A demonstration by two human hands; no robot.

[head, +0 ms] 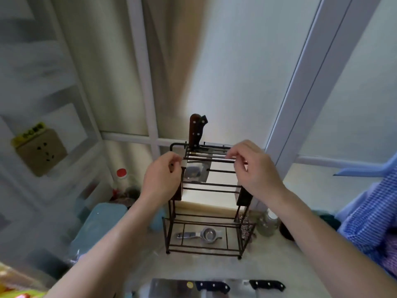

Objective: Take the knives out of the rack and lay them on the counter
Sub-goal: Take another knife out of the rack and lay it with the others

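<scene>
Pale walls and a white-framed window back a cluttered kitchen corner, where a light desk (279, 265) carries a dark wire rack (206, 211) standing upright near the middle. Two knives remain in the rack at its far left corner, handles up: a brown-handled knife (194, 127) and, touching it on the right, a black-handled knife (202, 131); a shiny blade (195, 172) shows through the upper bars below them. On the near edge of the desk lie two more knives flat, a cleaver (171, 287) with its dark handle pointing right and, just beside it on the right, a second dark-handled knife (268, 285).

Both hands are at the rack's top. The left hand (161, 177) has its fingers curled around the upper left corner of the frame, apparently gripping it. The right hand (255, 166) has thumb and fingers pinched at the bars on the upper right side; how firmly it holds the wire, I cannot tell.

On the rack's bottom shelf lies a small metal strainer (209, 234). Left of the rack sit a teal container (103, 222) and a bottle with a red cap (121, 173); a wall socket (41, 151) is on the left wall. Blue checked cloth (369, 216) hangs at the right.
</scene>
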